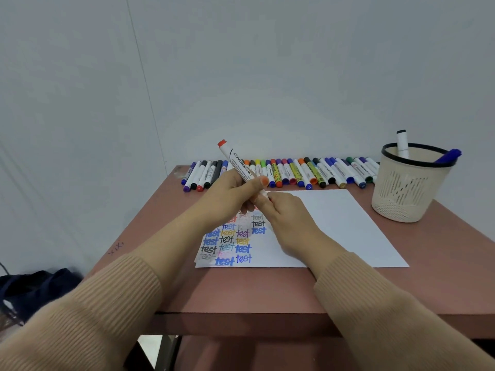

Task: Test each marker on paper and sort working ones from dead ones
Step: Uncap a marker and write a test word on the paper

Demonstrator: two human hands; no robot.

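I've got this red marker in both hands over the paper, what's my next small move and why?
Probably pull the cap off with the right hand: it pinches the marker at its lower end while the left hand grips the barrel, and no tip shows, so it can't yet be tested on the paper.

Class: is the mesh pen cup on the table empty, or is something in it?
Not empty. The pen cup stands upright with two markers poking above its rim: a white, black-capped marker and a blue marker.
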